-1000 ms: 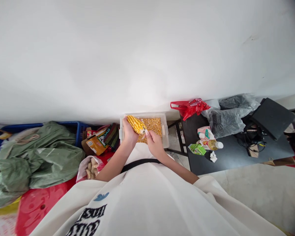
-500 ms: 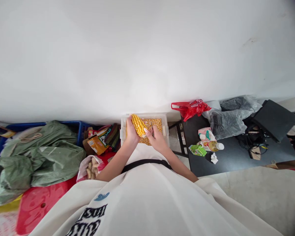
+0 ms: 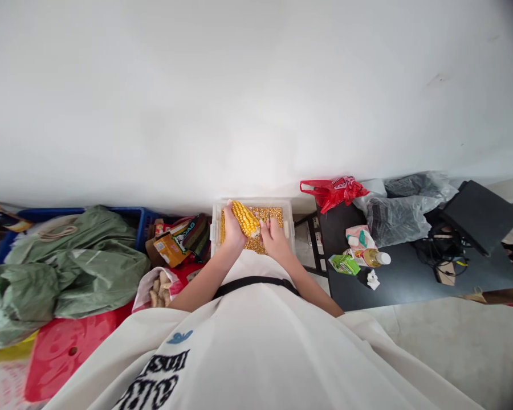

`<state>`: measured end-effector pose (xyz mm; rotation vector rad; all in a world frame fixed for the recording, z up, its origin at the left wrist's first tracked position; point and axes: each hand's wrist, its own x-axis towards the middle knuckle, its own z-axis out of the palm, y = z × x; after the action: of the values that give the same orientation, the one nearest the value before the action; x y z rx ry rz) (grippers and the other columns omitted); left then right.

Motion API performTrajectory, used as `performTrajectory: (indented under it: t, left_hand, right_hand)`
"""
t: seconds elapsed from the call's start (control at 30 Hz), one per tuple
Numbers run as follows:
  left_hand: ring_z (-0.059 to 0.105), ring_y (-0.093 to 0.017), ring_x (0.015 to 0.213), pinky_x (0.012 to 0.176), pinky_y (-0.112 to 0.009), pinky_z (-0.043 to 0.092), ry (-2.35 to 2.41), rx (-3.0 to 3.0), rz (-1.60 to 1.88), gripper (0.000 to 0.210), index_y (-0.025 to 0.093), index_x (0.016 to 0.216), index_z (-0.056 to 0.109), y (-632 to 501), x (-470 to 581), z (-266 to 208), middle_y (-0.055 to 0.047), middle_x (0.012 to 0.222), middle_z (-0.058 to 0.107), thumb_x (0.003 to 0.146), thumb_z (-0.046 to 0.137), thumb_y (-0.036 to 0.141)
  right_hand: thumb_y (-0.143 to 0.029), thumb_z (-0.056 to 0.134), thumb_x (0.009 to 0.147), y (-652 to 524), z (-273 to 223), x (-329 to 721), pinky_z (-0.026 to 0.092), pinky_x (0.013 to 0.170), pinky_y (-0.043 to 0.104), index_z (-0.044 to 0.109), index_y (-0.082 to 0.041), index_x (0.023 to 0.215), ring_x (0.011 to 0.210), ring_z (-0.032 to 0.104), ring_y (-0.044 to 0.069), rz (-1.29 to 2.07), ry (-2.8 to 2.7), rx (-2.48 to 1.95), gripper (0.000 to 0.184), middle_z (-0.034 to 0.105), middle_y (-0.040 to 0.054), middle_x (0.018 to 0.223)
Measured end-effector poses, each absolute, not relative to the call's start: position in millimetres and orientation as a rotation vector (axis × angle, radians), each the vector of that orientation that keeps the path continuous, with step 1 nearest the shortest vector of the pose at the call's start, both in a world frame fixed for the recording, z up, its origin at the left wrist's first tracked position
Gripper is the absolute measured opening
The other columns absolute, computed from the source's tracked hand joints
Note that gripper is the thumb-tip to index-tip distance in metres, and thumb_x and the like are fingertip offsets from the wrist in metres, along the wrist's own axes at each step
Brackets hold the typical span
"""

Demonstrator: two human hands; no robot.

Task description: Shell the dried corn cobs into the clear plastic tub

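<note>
My left hand (image 3: pixel 234 226) is wrapped round a yellow corn cob (image 3: pixel 244 218), holding it tilted. Its rows of kernels face up, and its pale end points toward my right hand (image 3: pixel 274 238). That hand is closed close to this end, thumb toward the cob. A thin dark piece (image 3: pixel 269 214) shows above its fingers; what it belongs to is hidden in the fist. Below both hands is a clear plastic bin (image 3: pixel 289 222) holding loose corn kernels (image 3: pixel 276 213), with another cob partly visible along its left side.
At right, a dark table (image 3: pixel 393 285) carries a red plastic bag (image 3: pixel 336 192), a bottle (image 3: pixel 374 258), a green packet (image 3: pixel 344 263) and a black laptop-like slab (image 3: pixel 479 216). At left are a blue crate (image 3: pixel 142 228), green cloth (image 3: pixel 98 273) and a red stool (image 3: pixel 72 347). A white wall rises ahead.
The cob has turned slightly, its pale end now showing more. My right thumb has drawn back from the kernels toward that end. The view has shifted slightly.
</note>
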<state>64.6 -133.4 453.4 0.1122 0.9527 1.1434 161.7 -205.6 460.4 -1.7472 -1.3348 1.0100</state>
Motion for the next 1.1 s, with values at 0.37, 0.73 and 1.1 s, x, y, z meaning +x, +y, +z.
performTrajectory:
  t: [0.37,0.73,1.1]
  left_hand:
    - [0.061,-0.017,0.057,0.053,-0.027,0.047,0.924,0.18,1.226,0.032,0.02,0.077,0.053,-131,62,450,-0.001,0.064,0.058,0.078,0.049,0.052]
    - [0.063,-0.02,0.063,0.058,-0.029,0.049,0.968,0.101,1.239,0.034,0.022,0.076,0.058,-132,38,457,-0.003,0.063,0.061,0.078,0.05,0.055]
    - [0.061,-0.016,0.057,0.054,-0.027,0.047,0.939,0.133,1.281,0.034,0.021,0.076,0.055,-127,23,454,-0.002,0.063,0.06,0.078,0.05,0.055]
  right_hand:
    - [-0.066,0.046,0.078,-195,451,159,0.037,0.05,0.026,0.034,-0.023,0.073,0.052,0.049,0.013,1.174,-1.212,-1.765,0.045,0.046,-0.004,0.059]
    - [-0.06,0.03,0.088,-185,458,136,0.039,0.047,0.025,0.038,-0.023,0.082,0.049,0.054,0.013,1.25,-1.364,-1.683,0.038,0.054,-0.002,0.064]
    - [-0.063,0.035,0.085,-171,456,122,0.04,0.041,0.024,0.046,-0.022,0.08,0.047,0.051,0.012,1.351,-1.196,-1.531,0.043,0.052,-0.0016,0.063]
